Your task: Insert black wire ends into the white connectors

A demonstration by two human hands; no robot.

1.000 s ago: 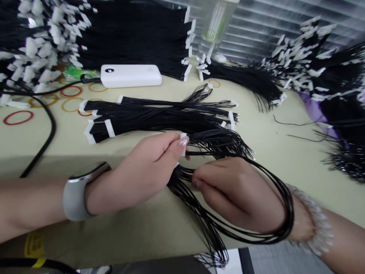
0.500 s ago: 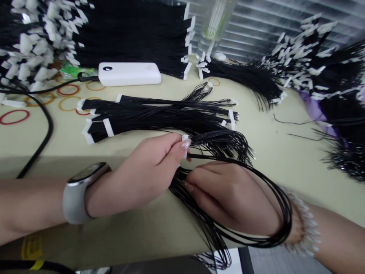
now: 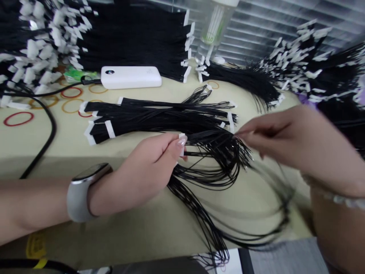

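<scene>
My left hand point(image 3: 142, 171) pinches a white connector point(image 3: 181, 144) between thumb and forefinger. Several black wires point(image 3: 199, 153) run from this connector toward the right. My right hand point(image 3: 288, 140) is closed in a pinch at the right end of the black wires, its fingertips on a thin black wire point(image 3: 238, 140) among the loose metal-tipped ends. Below both hands more black wires point(image 3: 194, 205) hang in loops toward the table's front edge. Just beyond my left hand lie bundles of black wires point(image 3: 159, 118) with white connectors and white tape.
A white power bank point(image 3: 131, 77) with a black cable point(image 3: 51, 125) lies at the back left, near rubber bands point(image 3: 18, 118). Large stacks of black wires point(image 3: 134, 38) line the back. A clear bottle point(image 3: 212, 34) stands by the blinds, and wire piles point(image 3: 302, 57) fill the right.
My right hand has moved up and right, from the hanging wires beside my left hand to the wire ends. The loop around its wrist has dropped and swings, blurred. My left hand keeps its hold.
</scene>
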